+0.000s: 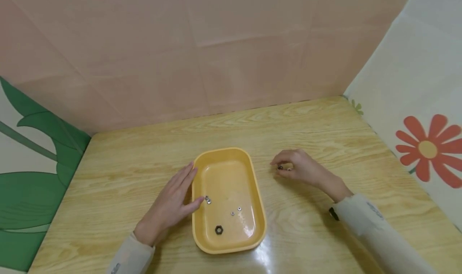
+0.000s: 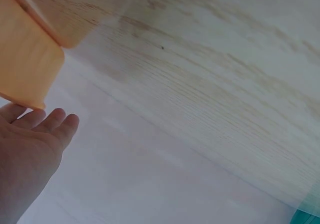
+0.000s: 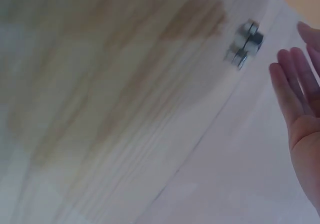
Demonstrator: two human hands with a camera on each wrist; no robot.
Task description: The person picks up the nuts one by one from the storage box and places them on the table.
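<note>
A yellow tray [image 1: 258, 193] stands on the table in the head view. My left hand [image 1: 169, 201] rests along its left rim, fingers straight and the thumb reaching over the edge; in the left wrist view the fingertips touch the tray wall [image 2: 30, 68]. Inside lie a large black nut [image 1: 219, 230], small silver nuts [image 1: 208, 200] near the thumb and two tiny nuts [image 1: 239, 208]. Right of the tray, my right hand [image 1: 301, 167] hovers with fingers parted around a dark nut [image 1: 280, 167]. The right wrist view shows silver and black nuts [image 3: 245, 44] on the table, apart from the fingers.
The wood-grain table [image 1: 144, 157] ends at a pink back wall sheet [image 1: 216, 57]. A sheet with a red flower [image 1: 427, 149] hangs on the right, and one with green leaves [image 1: 36, 189] on the left.
</note>
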